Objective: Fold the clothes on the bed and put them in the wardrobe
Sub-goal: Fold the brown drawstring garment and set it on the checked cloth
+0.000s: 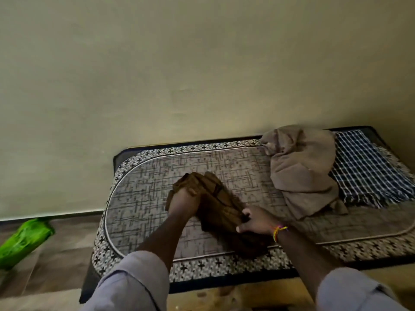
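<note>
Two rolled-up grey sleeves (134, 281) came in from the near edge, bare forearms reaching over the bed (139, 198). Its mattress wore a woven-looking cover, grey crosshatch inside a white piped oval, with a border of small black crosses. On it lay a brown garment (221, 209), soft and creased, bunched into a long diagonal strip. The left hand (183, 202) had its fingers closed on the far, upper end. The right hand (256, 222), a bright braided thread band (278, 232) at its wrist, had its fingers clamped on the near part. Farther right sat a rumpled taupe cloth (301, 169), heaped loosely and partly covering a blue-and-white checked cloth (368, 167) with a fringed edge. A crinkly green bag (22, 241) lay on the floor (58, 261) to the left, below a plain, smooth wall (179, 63).
</note>
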